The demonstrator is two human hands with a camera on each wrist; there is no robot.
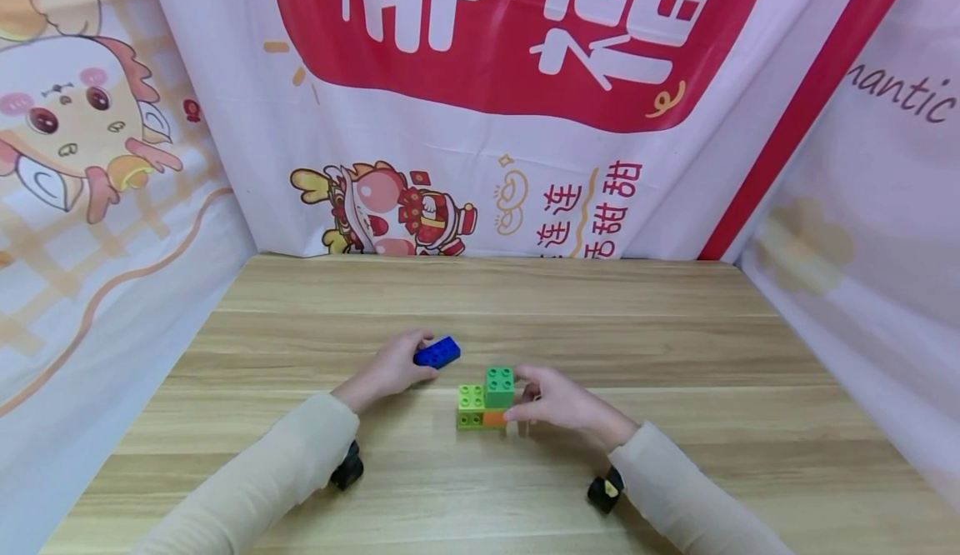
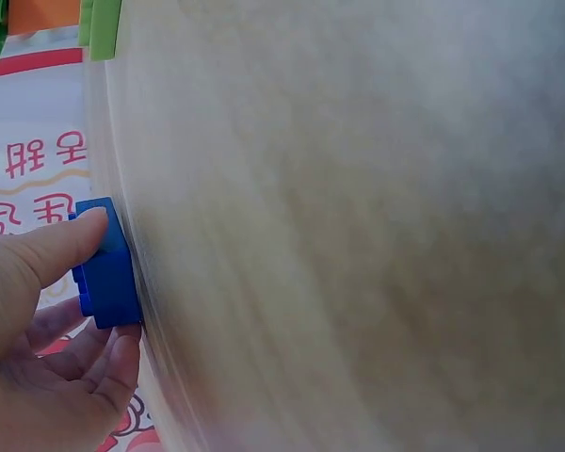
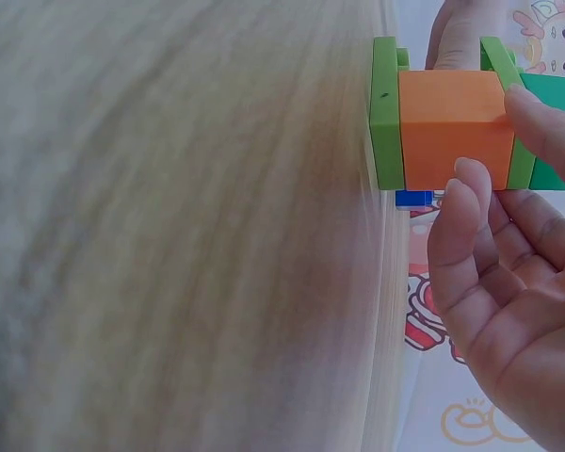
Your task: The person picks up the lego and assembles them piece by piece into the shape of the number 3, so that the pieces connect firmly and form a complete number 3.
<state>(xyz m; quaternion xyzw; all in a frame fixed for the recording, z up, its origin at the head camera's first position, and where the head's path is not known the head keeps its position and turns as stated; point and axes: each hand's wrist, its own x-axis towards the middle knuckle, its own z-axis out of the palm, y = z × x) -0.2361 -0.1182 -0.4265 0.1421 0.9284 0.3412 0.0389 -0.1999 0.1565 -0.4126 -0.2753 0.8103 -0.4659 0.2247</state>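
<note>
My left hand (image 1: 393,365) pinches a blue toy building brick (image 1: 444,352) between thumb and fingers, low over the table. In the left wrist view the thumb presses on one side of the blue brick (image 2: 110,268), fingers under the other. My right hand (image 1: 561,402) holds the right side of a small brick stack. That stack has a lime-green part (image 1: 469,397), an orange block (image 3: 455,129) and a green studded brick (image 1: 499,387) on top. From the right wrist, the orange block sits between two lime layers. Whether the stack touches the table cannot be told.
A wood-grain table (image 1: 675,330) lies under both hands. Behind it hangs a printed red and white cloth (image 1: 487,147), with more printed cloth on the left and right sides. Black straps with small cameras (image 1: 347,467) sit at the wrists.
</note>
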